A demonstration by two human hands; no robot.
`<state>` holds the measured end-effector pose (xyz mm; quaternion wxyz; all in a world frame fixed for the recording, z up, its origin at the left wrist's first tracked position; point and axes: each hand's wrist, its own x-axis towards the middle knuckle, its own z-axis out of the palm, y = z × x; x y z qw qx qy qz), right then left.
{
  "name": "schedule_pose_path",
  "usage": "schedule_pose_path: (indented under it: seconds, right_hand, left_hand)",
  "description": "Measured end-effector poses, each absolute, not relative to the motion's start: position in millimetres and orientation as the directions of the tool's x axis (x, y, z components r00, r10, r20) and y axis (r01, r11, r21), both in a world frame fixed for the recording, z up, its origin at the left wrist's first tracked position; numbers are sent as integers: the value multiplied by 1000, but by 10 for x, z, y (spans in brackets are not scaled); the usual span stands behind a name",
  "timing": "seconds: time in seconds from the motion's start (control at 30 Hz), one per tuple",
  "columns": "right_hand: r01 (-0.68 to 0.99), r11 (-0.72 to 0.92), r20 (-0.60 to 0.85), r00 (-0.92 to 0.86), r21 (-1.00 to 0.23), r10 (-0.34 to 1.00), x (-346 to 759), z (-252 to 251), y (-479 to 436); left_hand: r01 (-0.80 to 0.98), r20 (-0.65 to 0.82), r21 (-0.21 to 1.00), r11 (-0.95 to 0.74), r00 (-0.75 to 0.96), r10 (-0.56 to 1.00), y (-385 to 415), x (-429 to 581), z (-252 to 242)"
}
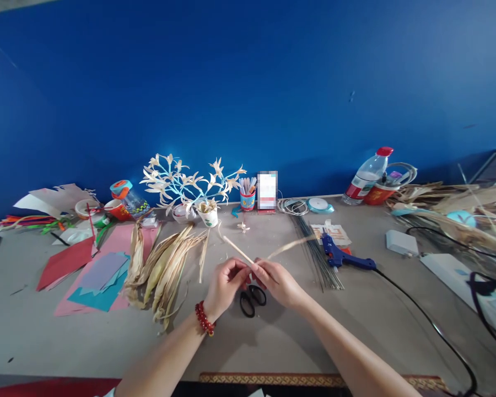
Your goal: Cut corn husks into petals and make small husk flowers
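Both of my hands meet at the middle of the table, with fingertips pinched round a thin pale stem that slants up to the left. A narrow strip of dried corn husk runs out from the fingers to the right. My left hand, with a red bead bracelet at its wrist, is closed on the stem's lower part. My right hand is closed beside it, at the point where stem and strip meet; the exact grip is partly hidden. Black-handled scissors lie just beneath the hands, their blades hidden.
On the left are dried corn husks and coloured paper sheets. Husk flowers stand in a white cup behind. To the right lie thin wires and a blue glue gun with its black cord. A bottle leans near the wall.
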<state>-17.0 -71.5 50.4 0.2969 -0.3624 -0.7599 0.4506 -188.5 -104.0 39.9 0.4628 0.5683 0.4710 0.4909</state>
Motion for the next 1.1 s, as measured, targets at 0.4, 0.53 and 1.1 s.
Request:
schedule_pose_path:
  seconds: [0.4,0.53,1.1]
  right_hand:
    - [298,328,112,-563,-897,819,-174,500,-741]
    - [352,360,108,-569,-864,815,-197,512,-784]
    - [272,233,57,-530,-934,846,-235,536,-878]
  left_hand:
    - [103,176,977,-185,94,980,-1069,-1903,462]
    - [156,205,964,-217,90,975,-1070,-1906,454]
    - [38,157,986,-160,64,986,-1086,-1918,447]
